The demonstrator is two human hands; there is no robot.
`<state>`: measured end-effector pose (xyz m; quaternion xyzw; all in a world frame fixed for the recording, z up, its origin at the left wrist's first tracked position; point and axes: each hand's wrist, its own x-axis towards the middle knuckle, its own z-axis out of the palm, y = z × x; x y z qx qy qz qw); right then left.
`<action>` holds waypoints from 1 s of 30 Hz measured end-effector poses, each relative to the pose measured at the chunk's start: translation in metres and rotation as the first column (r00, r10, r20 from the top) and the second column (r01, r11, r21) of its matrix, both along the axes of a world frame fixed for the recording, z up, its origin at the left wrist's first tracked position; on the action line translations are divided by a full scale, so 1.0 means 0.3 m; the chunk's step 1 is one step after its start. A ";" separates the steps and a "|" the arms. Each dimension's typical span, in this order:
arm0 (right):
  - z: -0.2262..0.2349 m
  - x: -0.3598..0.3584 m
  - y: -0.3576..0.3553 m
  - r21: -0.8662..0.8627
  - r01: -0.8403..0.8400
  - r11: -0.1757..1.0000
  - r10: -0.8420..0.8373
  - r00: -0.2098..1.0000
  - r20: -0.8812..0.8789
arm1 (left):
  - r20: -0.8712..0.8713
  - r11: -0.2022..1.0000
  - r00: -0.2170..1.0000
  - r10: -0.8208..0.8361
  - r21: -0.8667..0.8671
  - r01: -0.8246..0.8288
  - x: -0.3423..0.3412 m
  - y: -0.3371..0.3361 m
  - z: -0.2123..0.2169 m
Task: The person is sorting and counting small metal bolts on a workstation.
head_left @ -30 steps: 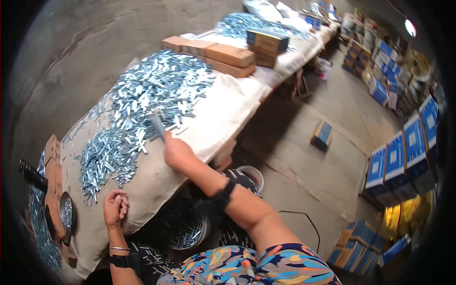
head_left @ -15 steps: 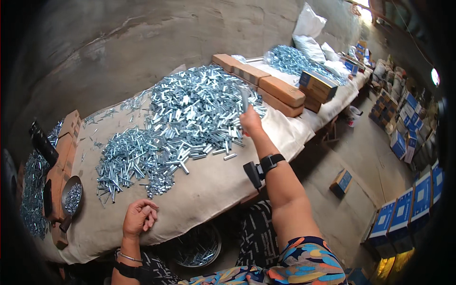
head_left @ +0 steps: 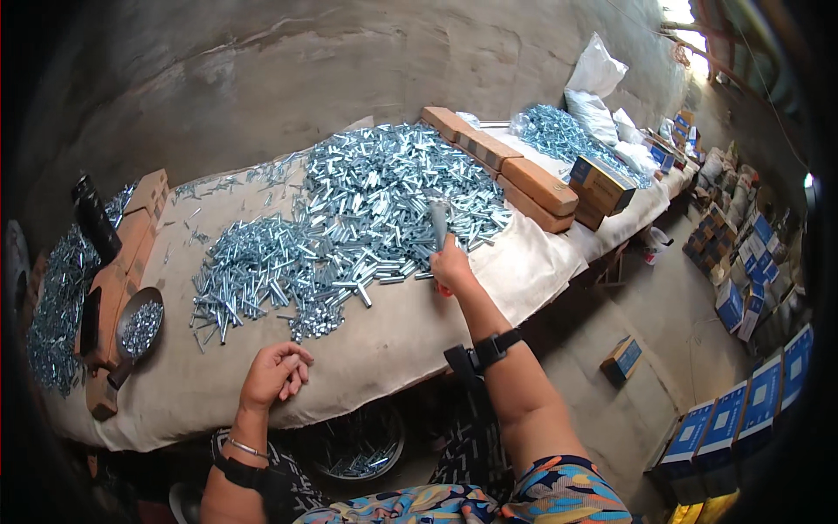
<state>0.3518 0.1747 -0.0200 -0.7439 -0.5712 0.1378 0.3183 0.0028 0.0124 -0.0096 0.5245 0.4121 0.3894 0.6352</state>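
Bolt pile (head_left: pixel 367 210) covers mid/back of the cloth-covered table (head_left: pixel 393 341), silver zinc-look pieces, thickest centre, thinning out to the left w/ loose strays toward the wall. R hand (head_left: pixel 452 266) sits at the pile's near-right edge, fingers wrapped closed around a silver metal tool (head_left: pixel 438 223) that sticks up over the bolts; can't tell exactly what kind of tool it is. Black strap w/ small device on that forearm. L hand (head_left: pixel 275 374) rests on bare cloth near the front table edge, well apart from the pile, fingers curled loosely inward, nothing visible in it; thin bangle on wrist. Left end of table: metal scoop (head_left: pixel 140 327) w/ bolts in its bowl, lying on brown cardboard boxes (head_left: pixel 122 262), black bottle (head_left: pixel 92 218) standing just behind. Row of brown boxes (head_left: pixel 515 170) borders pile on the right, second bolt heap (head_left: pixel 567 140) beyond, white sacks (head_left: pixel 594 87) behind that. Round basin (head_left: pixel 358 445) w/ bolts under table front. Blue cartons (head_left: pixel 742 410) stacked on floor at right.
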 end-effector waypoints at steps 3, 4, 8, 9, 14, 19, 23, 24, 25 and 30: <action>0.008 -0.026 -0.112 0.018 -0.209 0.978 0.210 0.967 -0.143 | -0.012 0.999 0.999 -0.042 0.012 0.042 0.010 0.013 -0.003; -0.007 -0.041 -0.139 0.014 -0.225 0.974 0.225 0.964 -0.141 | -0.009 1.000 1.000 -0.026 0.008 0.026 0.007 0.012 -0.008; 0.098 -0.153 -0.309 -0.097 -0.314 0.944 0.296 0.941 -0.164 | -0.025 0.999 1.000 0.005 0.042 -0.004 -0.010 -0.006 -0.004; 0.118 -0.168 -0.344 -0.108 -0.303 0.947 0.277 0.940 -0.200 | -0.028 0.999 1.000 -0.009 0.046 0.010 -0.009 -0.004 -0.006; 0.089 -0.164 -0.433 -0.066 -0.367 0.928 0.326 0.885 -0.332 | -0.046 0.999 0.999 -0.013 0.043 0.015 -0.008 -0.005 -0.012; 0.165 -0.129 -0.430 -0.116 -0.383 0.916 0.290 0.836 -0.466 | -0.028 1.000 1.000 0.012 0.014 -0.011 -0.008 -0.004 -0.011; 0.233 -0.120 -0.286 -0.050 -0.348 0.936 0.309 0.883 -0.355 | -0.039 0.999 0.999 -0.030 0.031 0.031 -0.013 0.002 -0.013; 0.255 -0.121 -0.237 -0.045 -0.333 0.942 0.300 0.893 -0.335 | -0.041 0.999 0.999 -0.030 0.035 0.031 -0.014 0.004 -0.014; 0.283 -0.125 -0.198 -0.002 -0.317 0.948 0.301 0.903 -0.308 | -0.038 0.999 0.999 -0.031 0.018 0.031 -0.014 0.003 -0.014; 0.266 -0.113 0.064 0.126 -0.236 0.964 0.258 0.942 -0.215 | -0.015 1.000 1.000 -0.012 -0.015 0.012 -0.003 -0.004 0.003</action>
